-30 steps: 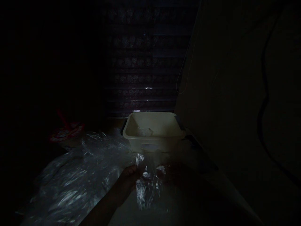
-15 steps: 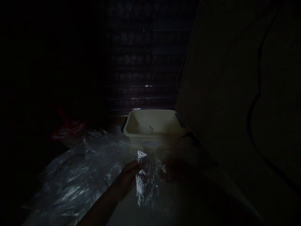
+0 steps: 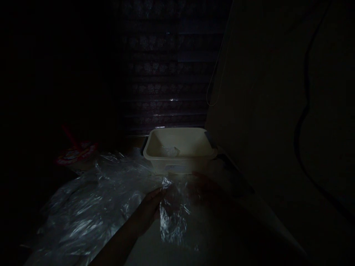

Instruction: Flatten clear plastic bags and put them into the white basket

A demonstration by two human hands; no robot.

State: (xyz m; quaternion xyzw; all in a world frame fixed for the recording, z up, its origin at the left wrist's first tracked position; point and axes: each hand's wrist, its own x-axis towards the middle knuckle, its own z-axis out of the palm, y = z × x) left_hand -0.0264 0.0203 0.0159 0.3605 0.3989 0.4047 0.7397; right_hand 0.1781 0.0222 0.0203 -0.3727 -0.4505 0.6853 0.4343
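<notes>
In dim light, my left hand [image 3: 151,207] pinches the left edge of a clear crinkled plastic bag [image 3: 172,221], thumb on top. My right hand [image 3: 203,188] is a dark, blurred shape at the right side of the bag, close to its upper part; its fingers cannot be made out. A large heap of clear plastic [image 3: 94,207] lies to the left, under and beside my left forearm. Just beyond my hands stands a cream plastic basin [image 3: 180,162] with a small crumpled clear piece of plastic [image 3: 170,150] inside.
At the left stands a tub with a red patterned lid [image 3: 77,152] and a red stick-like thing on it. Behind the basin hangs a patterned blind [image 3: 166,74] with a looped cord [image 3: 212,99]. A dark cable [image 3: 306,81] runs down the right wall.
My right hand has shifted slightly up near the bag, and the plastic's folds have changed a little. My left hand keeps its pinch. The view has moved slightly.
</notes>
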